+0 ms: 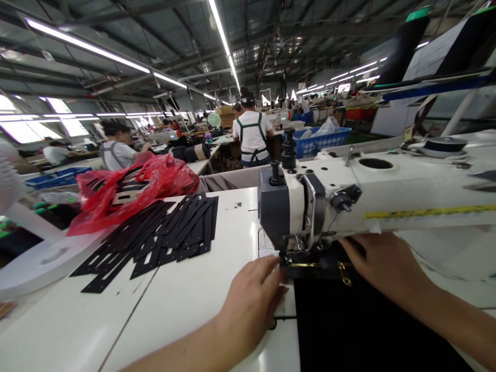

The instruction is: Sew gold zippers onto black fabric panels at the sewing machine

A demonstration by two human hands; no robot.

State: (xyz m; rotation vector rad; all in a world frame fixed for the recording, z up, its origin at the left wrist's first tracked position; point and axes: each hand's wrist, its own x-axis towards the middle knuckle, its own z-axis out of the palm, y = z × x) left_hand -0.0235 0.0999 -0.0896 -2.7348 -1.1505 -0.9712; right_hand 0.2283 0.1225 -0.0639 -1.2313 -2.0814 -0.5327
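Note:
Black fabric (349,325) with a gold-toothed zipper (306,265) lies under the head of a white sewing machine (387,196). A gold zipper pull (344,274) hangs on the fabric, right of the needle area. My left hand (251,299) is closed at the zipper's left end, fingers together and their tips partly hidden. Beneath the machine arm, my right hand (383,263) grips the black fabric just right of the pull. Its fingertips are partly covered by the fabric and machine. The presser foot area is dark and hard to make out.
Black strips (182,227) with cut-out slots lie piled on the white table (186,320), left of the machine. Behind them sits a red plastic bag (135,186) holding more pieces. A white fan (34,253) stands far left. A blue basket (321,142) and co-workers (251,132) are beyond.

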